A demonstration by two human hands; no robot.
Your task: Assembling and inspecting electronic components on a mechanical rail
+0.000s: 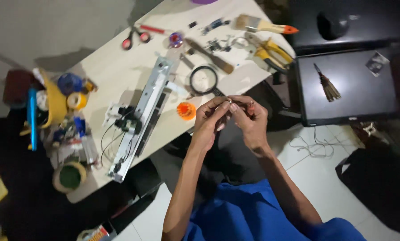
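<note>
My left hand (210, 120) and my right hand (251, 118) meet fingertip to fingertip just off the near edge of the pale wooden table (119, 76). Between the fingertips they pinch a very small object (230, 101), too small to identify. A magnifying glass (204, 80) lies on the table right above my hands. An orange toothed gear (186, 110) sits to the left of my left hand. A long metal rail assembly (142, 116) with black wires lies diagonally across the table.
Yellow pliers (271, 53), a paintbrush (264, 25), red-handled scissors (135, 38) and small parts lie on the far end of the table. Tape rolls (70, 176) and a yellow holder (54, 102) crowd the left. A dark monitor (347, 87) lies flat on the right, with a small brush on it.
</note>
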